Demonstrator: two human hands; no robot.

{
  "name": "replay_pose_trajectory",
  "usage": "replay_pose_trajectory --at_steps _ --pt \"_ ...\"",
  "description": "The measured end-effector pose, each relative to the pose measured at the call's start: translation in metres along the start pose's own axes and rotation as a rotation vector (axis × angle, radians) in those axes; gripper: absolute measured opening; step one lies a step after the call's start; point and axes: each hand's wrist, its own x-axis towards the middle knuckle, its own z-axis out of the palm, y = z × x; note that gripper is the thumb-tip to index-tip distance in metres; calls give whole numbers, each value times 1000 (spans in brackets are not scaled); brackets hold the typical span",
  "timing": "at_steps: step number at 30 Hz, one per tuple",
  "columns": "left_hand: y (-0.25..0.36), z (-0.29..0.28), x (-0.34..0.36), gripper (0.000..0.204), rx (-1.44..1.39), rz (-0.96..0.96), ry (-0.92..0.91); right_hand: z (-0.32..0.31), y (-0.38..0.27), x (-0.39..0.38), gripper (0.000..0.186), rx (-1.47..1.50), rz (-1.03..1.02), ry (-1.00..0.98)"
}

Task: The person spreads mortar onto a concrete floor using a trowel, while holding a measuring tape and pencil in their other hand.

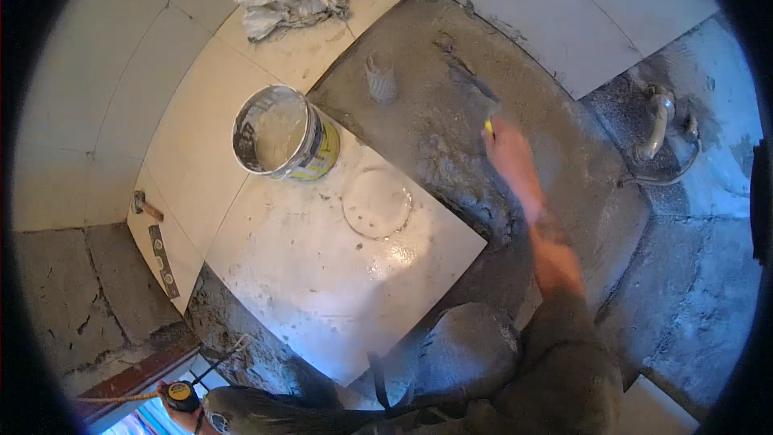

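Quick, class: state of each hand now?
Left hand: closed on a black-and-yellow object, apparently a tape measure.
Right hand: closed on a yellow item, too blurred to name.

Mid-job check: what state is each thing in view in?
Bucket: upright, open-topped, pale contents inside.
White bag: crumpled, unheld.
Hammer: lying down, unheld.
Level-like bar: lying flat, unheld.
Large tile: wet, ring-marked.
Right hand: closed on yellow-ended tool, blurred.
Left hand: holding black-and-yellow round tool.

1. Your bucket [320, 151] looks plastic, its wall smeared.
2. Under the bucket, your tile [294, 266] is smooth, wet, glossy.
3. Right of it, your floor [427, 48] is rough, matt.
4. Left of it, your hammer [150, 210] looks wooden-handled.
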Motion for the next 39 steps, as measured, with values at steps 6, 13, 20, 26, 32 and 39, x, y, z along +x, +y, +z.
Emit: replay_pose_trajectory --at_steps 6,13,20,26,32,39 --pt "-13 33 -2 38 313 151 15 -9 -46 -113 28 21 -125 -242" --pt "-20 34 27 34 -54 -64 37 42 -16 -91 30 -51 -3 -484" --pt "25 82 -29 37 3 219 -178 -35 5 -109 32 212 76 -389" --pt "-29 141 -173 28 -250 -254 -575 -129 83 -205 41 534 719 -611" --pt "-45 169 -226 16 -310 -630 -704 -135 121 -314 47 493 864 -728" --pt "-34 176 -205 18 -186 -583 -592 -70 113 -294 50 716 886 -806"
